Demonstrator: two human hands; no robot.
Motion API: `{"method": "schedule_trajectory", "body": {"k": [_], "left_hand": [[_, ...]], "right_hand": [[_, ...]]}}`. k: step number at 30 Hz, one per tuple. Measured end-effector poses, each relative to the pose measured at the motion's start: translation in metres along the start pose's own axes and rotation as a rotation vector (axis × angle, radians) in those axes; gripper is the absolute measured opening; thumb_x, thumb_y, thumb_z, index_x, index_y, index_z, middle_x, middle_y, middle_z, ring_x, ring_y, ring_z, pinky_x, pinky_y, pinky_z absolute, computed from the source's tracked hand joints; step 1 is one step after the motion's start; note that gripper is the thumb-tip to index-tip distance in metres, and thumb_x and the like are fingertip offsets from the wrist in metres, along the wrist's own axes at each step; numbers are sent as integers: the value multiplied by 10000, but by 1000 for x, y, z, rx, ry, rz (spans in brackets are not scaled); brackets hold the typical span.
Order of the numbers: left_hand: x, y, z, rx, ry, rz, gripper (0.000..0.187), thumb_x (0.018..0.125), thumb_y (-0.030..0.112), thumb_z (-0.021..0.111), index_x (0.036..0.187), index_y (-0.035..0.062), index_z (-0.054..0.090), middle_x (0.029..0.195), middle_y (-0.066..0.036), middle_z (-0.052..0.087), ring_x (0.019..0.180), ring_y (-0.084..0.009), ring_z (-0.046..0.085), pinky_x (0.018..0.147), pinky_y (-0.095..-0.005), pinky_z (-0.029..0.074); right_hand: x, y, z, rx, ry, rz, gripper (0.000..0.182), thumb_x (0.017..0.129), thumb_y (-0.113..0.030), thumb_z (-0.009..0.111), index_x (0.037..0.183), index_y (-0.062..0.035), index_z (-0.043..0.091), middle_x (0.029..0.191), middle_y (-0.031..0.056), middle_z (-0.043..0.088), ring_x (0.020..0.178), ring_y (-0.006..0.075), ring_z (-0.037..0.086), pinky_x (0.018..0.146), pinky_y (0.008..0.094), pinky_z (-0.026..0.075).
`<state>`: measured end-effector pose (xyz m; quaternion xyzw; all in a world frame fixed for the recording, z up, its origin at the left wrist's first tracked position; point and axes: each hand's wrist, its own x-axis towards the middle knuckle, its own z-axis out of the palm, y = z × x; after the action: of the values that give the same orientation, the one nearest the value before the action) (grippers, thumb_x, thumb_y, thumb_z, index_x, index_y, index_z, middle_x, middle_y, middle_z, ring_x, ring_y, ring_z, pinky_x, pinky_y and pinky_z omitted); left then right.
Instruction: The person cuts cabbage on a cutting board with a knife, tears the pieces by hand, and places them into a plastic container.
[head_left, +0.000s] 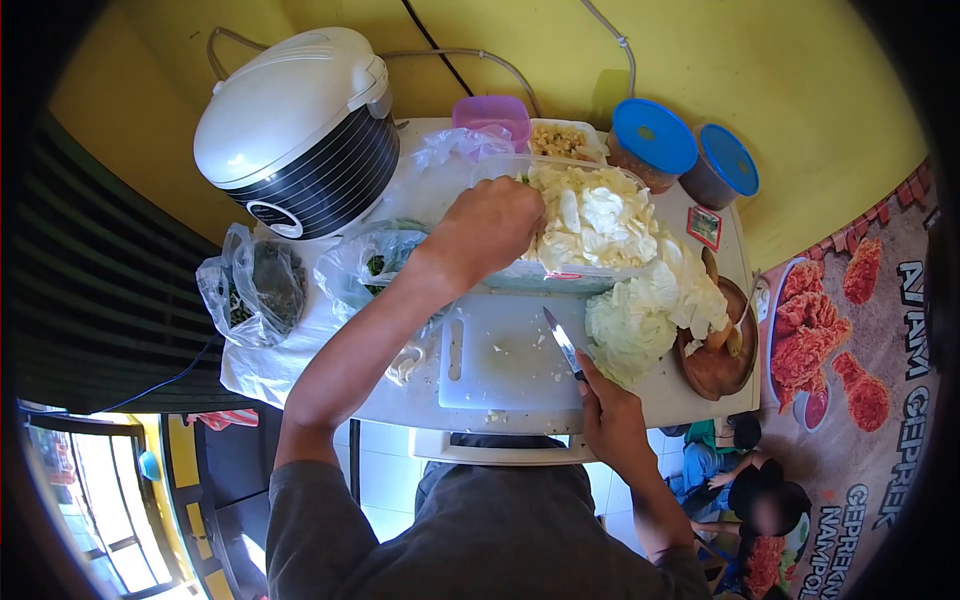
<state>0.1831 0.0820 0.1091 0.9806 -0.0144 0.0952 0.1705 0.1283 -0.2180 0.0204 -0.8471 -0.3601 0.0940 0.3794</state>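
My right hand grips a knife by its dark handle, the blade pointing up and left over the white cutting board. Small pale scraps lie on the board. With fingers curled in, my left hand is over the left end of a clear plastic container; whatever it holds is hidden. Chopped cabbage heaps up in that container, right beside the left hand. A cut cabbage head with loose leaves sits on the right, just above the knife hand.
A rice cooker stands at the left, with plastic bags of greens below it. Blue-lidded tubs, a purple container and a wooden mortar stand around the table. Another person is at lower right.
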Motion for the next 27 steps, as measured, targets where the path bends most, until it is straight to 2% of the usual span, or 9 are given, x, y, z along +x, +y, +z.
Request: {"method": "schedule_trajectory", "body": {"k": [3, 6, 9, 12, 13, 16, 19, 22, 27], "left_hand": [[-6, 0, -15, -77, 45, 110, 186, 941, 149, 697, 990, -12, 776, 1001, -186, 760, 963, -383, 709, 891, -464, 555], [-7, 18, -33, -19, 105, 96, 238, 973, 183, 681, 1089, -8, 760, 1117, -186, 752, 1061, -386, 702, 938, -457, 559], [3, 32, -27, -213, 190, 359, 384, 1032, 247, 622, 1357, 45, 657, 1379, -190, 653, 1309, -380, 597, 1081, -458, 513], [19, 33, -6, -111, 43, 531, 508, 1090, 304, 516, 1557, 112, 466, 1616, -146, 439, 1492, -363, 411, 1224, -470, 393], [26, 31, 0, -56, -87, 541, 523, 1121, 315, 428, 1613, 150, 374, 1694, -96, 311, 1565, -340, 271, 1290, -475, 287], [39, 26, 8, -108, -129, 571, 511, 1123, 316, 420, 1604, 146, 394, 1688, -91, 325, 1564, -333, 277, 1285, -468, 302], [46, 23, 7, -86, -282, 580, 497, 1122, 303, 429, 1592, 140, 420, 1682, -94, 336, 1568, -328, 265, 1280, -461, 313], [47, 19, 19, -111, -284, 590, 471, 1115, 263, 462, 1565, 124, 464, 1675, -96, 350, 1568, -327, 267, 1272, -456, 323], [49, 19, 28, -171, -372, 503, 457, 1096, 208, 511, 1542, 106, 498, 1665, -127, 363, 1561, -341, 282, 1268, -447, 316]], "right_hand": [[-1, 0, 0, 6, -3, 6, 520, 983, -20, 604, 1496, -81, 543, 904, 275, 694, 791, 439, 707, 726, 482, 567], [-1, -1, -1, 6, -2, 3, 517, 988, -24, 599, 1498, -82, 541, 907, 272, 692, 798, 438, 705, 730, 485, 565], [-2, -2, -1, 10, -2, 9, 514, 989, -24, 597, 1497, -81, 542, 922, 272, 692, 799, 440, 702, 728, 490, 563], [-3, 2, 1, 2, 5, -29, 538, 986, -19, 591, 1515, -86, 523, 913, 254, 691, 779, 428, 700, 725, 487, 565], [-3, 2, 1, -3, -6, -27, 550, 983, -16, 590, 1523, -89, 513, 906, 247, 689, 772, 423, 700, 722, 486, 567], [-5, 4, 0, -16, -23, -21, 586, 975, -8, 585, 1547, -97, 486, 883, 226, 684, 748, 408, 698, 710, 483, 571], [-6, 6, 1, -20, -25, -23, 611, 970, -4, 584, 1561, -110, 472, 863, 211, 678, 723, 399, 692, 689, 483, 572], [-4, 4, 0, -18, -45, -21, 614, 969, -6, 587, 1562, -122, 475, 852, 207, 674, 704, 400, 686, 671, 487, 569], [-3, 3, -9, 8, -108, -10, 617, 965, -24, 613, 1559, -132, 481, 839, 202, 673, 690, 394, 682, 666, 483, 572]]}}
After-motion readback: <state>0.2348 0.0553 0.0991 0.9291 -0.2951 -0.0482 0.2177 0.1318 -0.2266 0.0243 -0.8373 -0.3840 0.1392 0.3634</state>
